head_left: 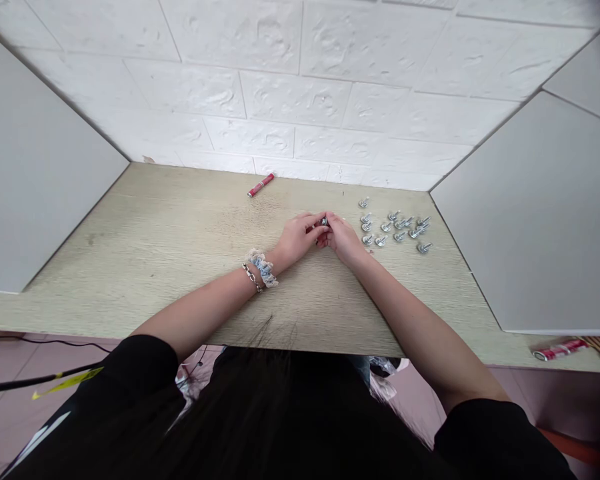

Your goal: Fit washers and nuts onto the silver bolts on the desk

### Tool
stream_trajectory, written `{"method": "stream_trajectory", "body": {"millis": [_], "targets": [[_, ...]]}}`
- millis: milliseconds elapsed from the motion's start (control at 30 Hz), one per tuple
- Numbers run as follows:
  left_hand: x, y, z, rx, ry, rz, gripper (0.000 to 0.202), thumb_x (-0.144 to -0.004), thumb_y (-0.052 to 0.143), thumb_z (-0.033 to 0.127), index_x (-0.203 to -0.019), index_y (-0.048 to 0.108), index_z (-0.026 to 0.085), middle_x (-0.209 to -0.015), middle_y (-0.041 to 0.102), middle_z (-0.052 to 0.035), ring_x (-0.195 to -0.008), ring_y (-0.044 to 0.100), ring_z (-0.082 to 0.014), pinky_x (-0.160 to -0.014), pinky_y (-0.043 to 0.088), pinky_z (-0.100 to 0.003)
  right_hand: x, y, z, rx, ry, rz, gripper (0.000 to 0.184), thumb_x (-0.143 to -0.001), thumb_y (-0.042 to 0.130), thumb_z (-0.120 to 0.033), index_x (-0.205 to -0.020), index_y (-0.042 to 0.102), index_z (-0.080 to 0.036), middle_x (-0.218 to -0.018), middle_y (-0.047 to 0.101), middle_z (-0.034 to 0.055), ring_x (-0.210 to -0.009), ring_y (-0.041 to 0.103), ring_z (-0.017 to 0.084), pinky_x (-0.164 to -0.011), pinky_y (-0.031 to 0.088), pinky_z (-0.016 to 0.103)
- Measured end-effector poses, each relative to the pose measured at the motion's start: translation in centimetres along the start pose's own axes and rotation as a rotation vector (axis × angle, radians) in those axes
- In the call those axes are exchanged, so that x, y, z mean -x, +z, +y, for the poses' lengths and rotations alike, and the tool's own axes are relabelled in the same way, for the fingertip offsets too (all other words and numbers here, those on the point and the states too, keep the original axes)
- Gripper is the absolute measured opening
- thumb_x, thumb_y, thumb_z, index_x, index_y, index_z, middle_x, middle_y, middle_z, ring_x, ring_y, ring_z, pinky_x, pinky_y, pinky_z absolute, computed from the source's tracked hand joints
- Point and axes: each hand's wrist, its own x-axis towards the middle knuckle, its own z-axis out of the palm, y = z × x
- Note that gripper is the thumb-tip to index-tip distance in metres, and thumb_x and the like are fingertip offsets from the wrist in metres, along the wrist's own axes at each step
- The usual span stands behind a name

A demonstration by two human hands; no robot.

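Both hands meet over the middle of the pale wooden desk. My left hand and my right hand pinch a small silver metal piece between their fingertips; it looks like a bolt with a nut. Fingers of both hands are closed around it. My left wrist wears a chain bracelet and a blue-white scrunchie. Several similar silver bolts lie scattered on the desk just right of my right hand.
A red tube-shaped object lies near the back wall. Grey side panels enclose the desk left and right; a white brick-pattern wall stands behind. Another red item lies at the right front corner. Black cables run at lower left.
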Motion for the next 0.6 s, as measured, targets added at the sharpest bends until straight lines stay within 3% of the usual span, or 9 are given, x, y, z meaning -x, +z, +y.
{"method": "stream_trajectory", "body": {"millis": [133, 233, 433, 600], "targets": [[-0.1, 0.1, -0.2, 0.006, -0.029, 0.012, 0.031, -0.089, 0.052, 0.022, -0.116, 0.067, 0.018, -0.087, 0.067, -0.0028, -0.084, 0.059, -0.0133, -0.086, 0.047, -0.026, -0.1, -0.2, 0.2, 0.025, -0.023, -0.006, 0.042, -0.081, 0.057, -0.059, -0.073, 0.050, -0.018, -0.051, 0.051, -0.0037, -0.042, 0.047, 0.007, -0.042, 0.037, 0.020], [-0.1, 0.2, -0.4, 0.003, -0.050, 0.027, 0.033, -0.089, 0.053, 0.022, -0.120, 0.065, 0.017, -0.091, 0.068, -0.0038, -0.084, 0.059, -0.0131, -0.087, 0.047, -0.026, 0.1, -0.1, 0.0, -0.001, -0.026, -0.010, 0.038, -0.080, 0.060, -0.055, -0.076, 0.050, -0.018, -0.053, 0.052, -0.0046, -0.043, 0.047, 0.006, -0.043, 0.038, 0.020], [-0.2, 0.2, -0.4, 0.012, -0.070, 0.026, 0.033, -0.089, 0.053, 0.023, -0.118, 0.066, 0.016, -0.091, 0.068, -0.0047, -0.084, 0.060, -0.0140, -0.084, 0.047, -0.026, 0.8, 0.1, -0.8, -0.077, 0.000, -0.016, 0.020, -0.081, 0.062, -0.034, -0.082, 0.048, -0.019, -0.058, 0.056, -0.0048, -0.046, 0.050, 0.006, -0.047, 0.039, 0.020], [-0.2, 0.1, -0.3, 0.010, -0.064, 0.019, 0.032, -0.089, 0.052, 0.023, -0.116, 0.067, 0.018, -0.092, 0.069, -0.0040, -0.085, 0.061, -0.0145, -0.084, 0.047, -0.027, 1.1, 0.2, -1.3, -0.124, 0.011, -0.011, 0.010, -0.077, 0.053, -0.016, -0.084, 0.048, -0.018, -0.062, 0.058, -0.0035, -0.051, 0.054, 0.008, -0.052, 0.043, 0.021]]}}
